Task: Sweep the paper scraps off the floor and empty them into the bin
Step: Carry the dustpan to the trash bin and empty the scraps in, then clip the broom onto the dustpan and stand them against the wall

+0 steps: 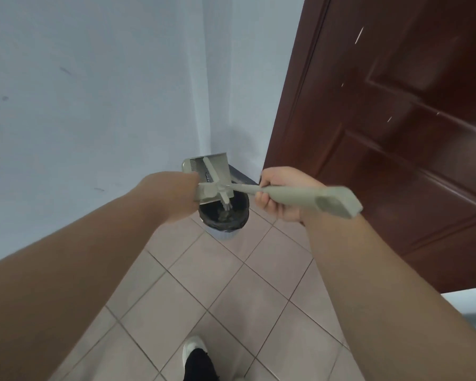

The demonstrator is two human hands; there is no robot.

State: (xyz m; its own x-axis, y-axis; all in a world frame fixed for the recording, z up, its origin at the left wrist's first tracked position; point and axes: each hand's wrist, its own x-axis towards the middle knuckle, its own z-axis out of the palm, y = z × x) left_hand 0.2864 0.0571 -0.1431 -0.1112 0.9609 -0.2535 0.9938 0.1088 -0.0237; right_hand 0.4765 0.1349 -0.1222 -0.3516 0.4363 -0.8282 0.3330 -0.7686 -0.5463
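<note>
A small round bin [226, 235] lined with a black bag stands in the wall corner. Tipped over its mouth is a grey-green dustpan [217, 163], its handle gripped by my left hand [173, 193], whose fingers are hidden behind the wrist. My right hand [280, 193] is closed around the handle of a grey-green brush [308, 200]. The brush head reaches down across the pan into the bin's opening. Pale scraps [225, 214] lie inside the black bag. The picture is motion-blurred.
A pale blue wall fills the left and back. A dark brown door [396, 133] stands at the right, close to the bin. The floor is beige tile [231, 284]. My foot in a white shoe [194, 350] shows at the bottom.
</note>
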